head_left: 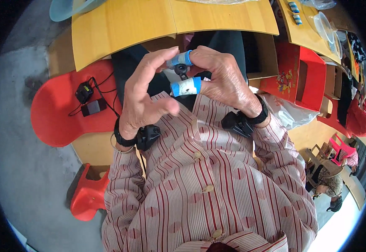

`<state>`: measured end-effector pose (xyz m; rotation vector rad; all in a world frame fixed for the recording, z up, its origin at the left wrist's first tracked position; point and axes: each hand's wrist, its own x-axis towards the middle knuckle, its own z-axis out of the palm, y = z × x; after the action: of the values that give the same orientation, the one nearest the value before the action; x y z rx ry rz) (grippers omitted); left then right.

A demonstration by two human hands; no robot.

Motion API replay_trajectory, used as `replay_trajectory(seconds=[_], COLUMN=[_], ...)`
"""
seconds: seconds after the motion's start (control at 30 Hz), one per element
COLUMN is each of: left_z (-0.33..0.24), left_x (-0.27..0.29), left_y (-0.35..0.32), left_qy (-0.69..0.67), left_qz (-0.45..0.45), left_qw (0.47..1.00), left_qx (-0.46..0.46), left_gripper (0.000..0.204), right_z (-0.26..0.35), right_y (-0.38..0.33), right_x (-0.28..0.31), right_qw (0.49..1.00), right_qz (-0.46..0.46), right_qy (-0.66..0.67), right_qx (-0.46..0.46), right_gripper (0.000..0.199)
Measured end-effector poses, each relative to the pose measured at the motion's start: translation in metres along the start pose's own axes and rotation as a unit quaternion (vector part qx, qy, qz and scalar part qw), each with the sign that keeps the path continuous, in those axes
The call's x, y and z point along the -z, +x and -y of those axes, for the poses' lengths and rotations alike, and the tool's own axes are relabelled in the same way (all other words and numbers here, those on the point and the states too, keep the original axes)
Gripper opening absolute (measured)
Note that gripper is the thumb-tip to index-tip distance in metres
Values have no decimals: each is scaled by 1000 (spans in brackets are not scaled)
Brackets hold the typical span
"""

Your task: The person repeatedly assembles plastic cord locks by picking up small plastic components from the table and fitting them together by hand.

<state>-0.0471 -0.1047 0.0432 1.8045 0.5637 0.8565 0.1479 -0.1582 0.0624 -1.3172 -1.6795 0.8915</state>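
Observation:
Above my lap, near the table's front edge, my right hand (pixel 227 77) grips a small black part (pixel 182 69) with a rounded end. Two short blue-and-white rolls (pixel 186 86) sit on either side of that part. The lower roll meets my right thumb and the upper one meets the fingers; whether they are wrapped round the fingertips I cannot tell. My left hand (pixel 141 90) is open in a C shape, thumb well apart from the fingers. Its index fingertip is close to the upper roll; contact is unclear. Both wrists wear black bands with small black devices.
A yellow wooden table (pixel 128 31) spans the far side. More blue-and-white rolls (pixel 297 19) and clear plastic bowls lie at far right. A red chair (pixel 57 113) at left bears black cabled devices. On the right are a red box (pixel 309 80), a plastic bag (pixel 288 111) and people.

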Motion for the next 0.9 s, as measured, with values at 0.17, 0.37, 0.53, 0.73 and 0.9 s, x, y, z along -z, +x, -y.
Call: replay_trajectory(seconds=[0.17,0.37,0.53,0.73,0.9], left_z=[-7,-4,-3,3,7], left_x=[-10,-16,-21,-28,-35], left_y=[5,4,8,11,12], left_qy=[85,90,123,127,112], left_qz=[12,-2,-25,-55,-85], left_qw=[995,996,990,984,985], left_qx=[-42,-23,-72,-111,-103], left_gripper=[93,86,79,72,61], right_z=[-4,-6,-8,-7,-10], right_y=[1,0,0,-2,-4], right_x=[-1,-4,-4,-2,-6], right_qw=[998,998,998,998,998], right_qz=[10,-7,-29,-25,-37], right_qy=[-41,-33,-6,-14,6], right_qx=[35,48,62,55,59], right_gripper=[39,39,36,33,34])
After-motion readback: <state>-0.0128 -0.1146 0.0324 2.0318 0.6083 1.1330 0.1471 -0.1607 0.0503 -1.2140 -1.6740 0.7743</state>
